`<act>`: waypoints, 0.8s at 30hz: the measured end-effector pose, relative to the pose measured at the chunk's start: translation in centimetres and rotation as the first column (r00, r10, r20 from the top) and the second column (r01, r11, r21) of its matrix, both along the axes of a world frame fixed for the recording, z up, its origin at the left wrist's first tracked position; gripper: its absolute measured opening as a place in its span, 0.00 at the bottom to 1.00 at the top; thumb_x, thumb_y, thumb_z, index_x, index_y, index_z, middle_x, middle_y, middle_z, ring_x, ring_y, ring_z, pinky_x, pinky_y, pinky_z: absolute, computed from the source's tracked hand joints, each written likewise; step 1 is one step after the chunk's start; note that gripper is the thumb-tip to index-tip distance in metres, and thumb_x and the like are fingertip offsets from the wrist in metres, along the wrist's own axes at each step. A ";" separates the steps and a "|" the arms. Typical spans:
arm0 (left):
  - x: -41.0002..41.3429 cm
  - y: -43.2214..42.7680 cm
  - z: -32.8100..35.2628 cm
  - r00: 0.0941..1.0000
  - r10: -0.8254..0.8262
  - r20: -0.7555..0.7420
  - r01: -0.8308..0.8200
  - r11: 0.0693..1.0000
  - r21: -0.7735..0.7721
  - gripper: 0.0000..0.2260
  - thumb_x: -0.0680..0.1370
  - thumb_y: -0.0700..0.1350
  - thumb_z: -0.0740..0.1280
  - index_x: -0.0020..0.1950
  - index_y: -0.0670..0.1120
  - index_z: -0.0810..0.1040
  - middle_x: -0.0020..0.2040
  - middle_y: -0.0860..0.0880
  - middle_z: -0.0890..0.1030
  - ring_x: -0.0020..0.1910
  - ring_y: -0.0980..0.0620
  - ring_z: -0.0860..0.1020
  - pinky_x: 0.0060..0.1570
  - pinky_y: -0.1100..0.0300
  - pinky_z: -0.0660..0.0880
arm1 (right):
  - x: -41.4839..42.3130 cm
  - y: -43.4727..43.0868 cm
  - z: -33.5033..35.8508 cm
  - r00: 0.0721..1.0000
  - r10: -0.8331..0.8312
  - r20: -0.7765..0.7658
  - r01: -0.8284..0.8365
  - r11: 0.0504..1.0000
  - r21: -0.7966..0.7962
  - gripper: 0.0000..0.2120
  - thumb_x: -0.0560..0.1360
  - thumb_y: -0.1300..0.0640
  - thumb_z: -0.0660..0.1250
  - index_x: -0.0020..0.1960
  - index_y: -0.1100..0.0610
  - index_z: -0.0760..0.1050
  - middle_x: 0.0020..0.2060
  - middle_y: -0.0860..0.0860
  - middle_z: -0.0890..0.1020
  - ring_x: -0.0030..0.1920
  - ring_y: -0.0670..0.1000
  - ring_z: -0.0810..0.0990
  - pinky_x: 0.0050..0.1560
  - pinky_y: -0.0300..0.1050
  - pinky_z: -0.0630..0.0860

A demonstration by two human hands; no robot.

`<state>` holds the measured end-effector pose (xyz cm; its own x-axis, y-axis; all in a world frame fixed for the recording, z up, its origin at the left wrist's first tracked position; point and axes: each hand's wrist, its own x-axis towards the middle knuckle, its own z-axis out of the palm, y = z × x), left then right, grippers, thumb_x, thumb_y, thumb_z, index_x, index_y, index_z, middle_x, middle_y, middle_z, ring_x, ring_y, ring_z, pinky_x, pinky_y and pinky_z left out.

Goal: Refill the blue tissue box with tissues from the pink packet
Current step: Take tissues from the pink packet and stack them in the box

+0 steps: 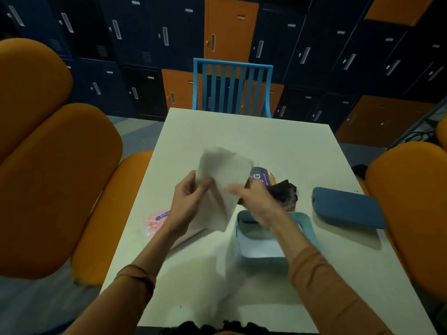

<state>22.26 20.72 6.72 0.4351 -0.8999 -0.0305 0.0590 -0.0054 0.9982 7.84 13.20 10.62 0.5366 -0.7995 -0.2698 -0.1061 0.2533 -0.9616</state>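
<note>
Progress is roughly midway: left hand [187, 197] and right hand [251, 194] both grip the folded white tissue stack [222, 180] over the white desk [242, 131], clear of the pink plastic packet [157, 221] near its left edge, not yet inside the open light-blue tissue box [306, 220] beside its dark-blue lid [348, 209].

White tissues [223, 184] mid-frame, pink packet [157, 220] lower left, light blue box [306, 223], darker blue lid [348, 206] right, white tabletop [278, 141], orange chairs [55, 177].
</note>
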 end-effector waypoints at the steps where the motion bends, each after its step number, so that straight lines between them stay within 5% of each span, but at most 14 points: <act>1: -0.3 0.7 -0.9 0.999 0.026 0.018 -0.026 1.000 0.007 0.10 0.78 0.50 0.67 0.53 0.45 0.78 0.48 0.44 0.81 0.48 0.43 0.79 0.46 0.45 0.78 | 0.7 1.3 -1.2 0.997 -0.053 -0.051 0.051 0.997 -0.049 0.06 0.72 0.66 0.70 0.44 0.55 0.79 0.41 0.51 0.84 0.41 0.48 0.82 0.44 0.45 0.79; 3: -1.0 2.3 -2.4 0.997 0.076 0.017 -0.076 0.997 0.014 0.11 0.76 0.53 0.64 0.52 0.48 0.77 0.48 0.47 0.81 0.47 0.49 0.79 0.44 0.52 0.78 | 1.4 3.2 -3.5 0.986 -0.140 -0.092 0.125 0.981 -0.150 0.10 0.71 0.68 0.68 0.41 0.54 0.79 0.38 0.51 0.82 0.40 0.48 0.79 0.42 0.46 0.77; 6: -1.7 3.9 -4.2 0.990 0.137 0.019 -0.137 0.991 -0.003 0.13 0.73 0.44 0.59 0.56 0.46 0.75 0.50 0.48 0.80 0.50 0.53 0.78 0.46 0.61 0.77 | 1.8 5.2 -5.9 0.985 -0.117 -0.124 0.080 0.959 -0.274 0.13 0.68 0.67 0.64 0.44 0.50 0.79 0.37 0.55 0.82 0.39 0.47 0.76 0.40 0.47 0.76; 10: -2.6 5.3 -5.3 0.986 0.164 0.036 -0.165 0.986 0.023 0.19 0.73 0.43 0.57 0.62 0.44 0.72 0.54 0.48 0.77 0.51 0.57 0.76 0.45 0.68 0.75 | 1.7 6.4 -7.0 0.973 -0.112 -0.204 0.047 0.954 -0.296 0.15 0.70 0.67 0.66 0.41 0.46 0.77 0.34 0.46 0.80 0.38 0.45 0.75 0.39 0.41 0.75; 14: -2.9 5.3 -4.9 0.978 0.195 0.070 -0.196 0.980 0.013 0.20 0.75 0.47 0.55 0.65 0.42 0.71 0.52 0.48 0.76 0.49 0.61 0.75 0.43 0.69 0.76 | 2.0 6.1 -5.9 0.978 -0.149 -0.144 0.092 0.934 -0.344 0.15 0.72 0.67 0.64 0.54 0.52 0.79 0.41 0.43 0.81 0.40 0.37 0.76 0.43 0.33 0.74; 19: -3.2 6.2 -6.6 0.986 0.127 0.107 -0.135 0.988 0.073 0.22 0.74 0.46 0.55 0.68 0.44 0.69 0.54 0.51 0.76 0.51 0.63 0.74 0.47 0.67 0.75 | 1.6 6.1 -7.0 0.960 -0.066 -0.272 -0.007 0.966 -0.259 0.09 0.70 0.63 0.67 0.49 0.58 0.79 0.38 0.52 0.81 0.41 0.50 0.79 0.40 0.40 0.75; 24: -2.8 6.1 -6.1 0.993 0.117 0.032 -0.118 0.992 0.034 0.25 0.72 0.49 0.64 0.68 0.48 0.68 0.58 0.51 0.76 0.56 0.59 0.76 0.46 0.67 0.77 | 1.2 4.7 -4.8 0.995 -0.036 -0.098 -0.001 0.936 -0.351 0.13 0.68 0.62 0.68 0.51 0.51 0.79 0.43 0.44 0.83 0.44 0.46 0.80 0.44 0.40 0.77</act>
